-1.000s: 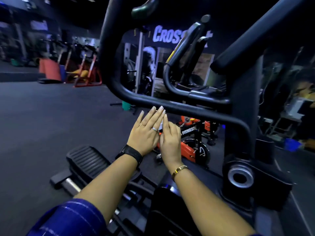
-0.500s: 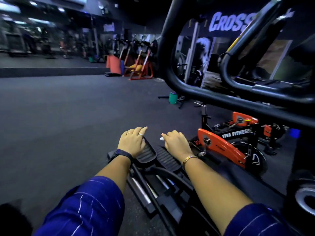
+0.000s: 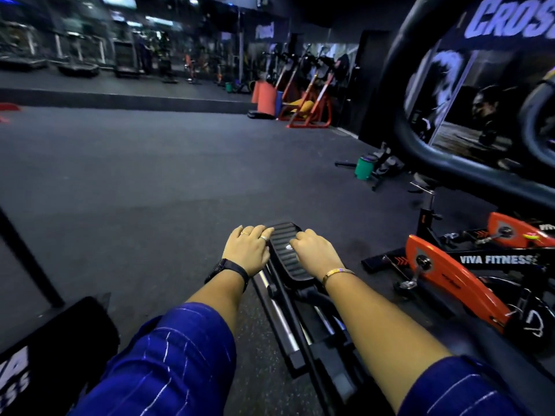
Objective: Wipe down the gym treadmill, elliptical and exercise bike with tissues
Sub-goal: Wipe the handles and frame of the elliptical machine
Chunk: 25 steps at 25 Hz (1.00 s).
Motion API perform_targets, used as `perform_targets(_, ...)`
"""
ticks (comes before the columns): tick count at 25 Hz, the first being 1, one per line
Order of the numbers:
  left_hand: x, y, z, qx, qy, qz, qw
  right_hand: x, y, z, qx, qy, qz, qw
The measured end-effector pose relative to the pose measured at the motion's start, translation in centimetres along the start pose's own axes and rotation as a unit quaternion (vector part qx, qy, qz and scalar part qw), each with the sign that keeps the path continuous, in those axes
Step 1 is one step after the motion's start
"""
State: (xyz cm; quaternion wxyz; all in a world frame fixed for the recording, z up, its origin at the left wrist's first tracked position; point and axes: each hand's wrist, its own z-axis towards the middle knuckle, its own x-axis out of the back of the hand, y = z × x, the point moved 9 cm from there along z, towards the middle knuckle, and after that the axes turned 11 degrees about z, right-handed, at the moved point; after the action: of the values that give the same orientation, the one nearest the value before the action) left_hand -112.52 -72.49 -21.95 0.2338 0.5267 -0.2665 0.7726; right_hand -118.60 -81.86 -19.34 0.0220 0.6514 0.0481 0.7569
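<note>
Both hands are down on the elliptical's ribbed black pedal (image 3: 283, 235), close together but not touching. The left hand (image 3: 247, 249) has its fingers bent over the pedal's left rim, holding it. The right hand (image 3: 318, 253) lies on top with its fingers curled, pinching a small white scrap of tissue (image 3: 288, 247) against the ribs (only a sliver of it shows). The pedal sits low above metal rails (image 3: 285, 322) that run back toward the person's blue striped sleeves (image 3: 174, 355).

The floor (image 3: 150, 175) is dark speckled rubber, bare and wide to the left, with a raised step (image 3: 120, 96) across the back. To the right stands an orange and black exercise bike (image 3: 450, 271) marked VIVA FITNESS. A green bucket (image 3: 364, 168) sits farther off, and orange-framed machines (image 3: 306, 106) line the dim rear wall. The elliptical's thick black bar (image 3: 420, 145) curves across the upper right.
</note>
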Motion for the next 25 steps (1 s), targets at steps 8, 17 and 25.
perform_targets(8,-3.3,-8.6,-0.6,0.09,-0.022,-0.006,0.996,-3.5,-5.0,7.4,0.029,-0.01,0.04,0.999)
perform_targets(17,-5.6,-19.7,5.4,0.114,-0.02,0.001,0.993,-3.3,-9.2,20.3,0.068,0.026,0.02,0.997)
perform_targets(25,-9.4,-30.8,10.4,0.135,-0.019,0.009,0.991,-4.1,-12.0,31.9,0.059,0.079,0.014,0.995)
